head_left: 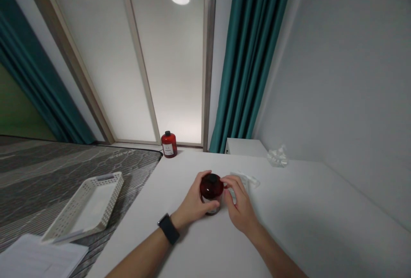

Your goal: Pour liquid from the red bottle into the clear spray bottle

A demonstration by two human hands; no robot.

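Note:
A dark red bottle with a black cap stands on the white table in front of me. My left hand, with a black watch on its wrist, is wrapped round the bottle's body from the left. My right hand is at the bottle's right side, its fingertips curled in and touching near the top. A clear plastic wrapper lies just behind my right hand.
A second red bottle stands at the table's far edge by the window. Crumpled clear plastic lies at the back right. A white basket tray and papers rest on the grey bed at left. Teal curtains hang behind.

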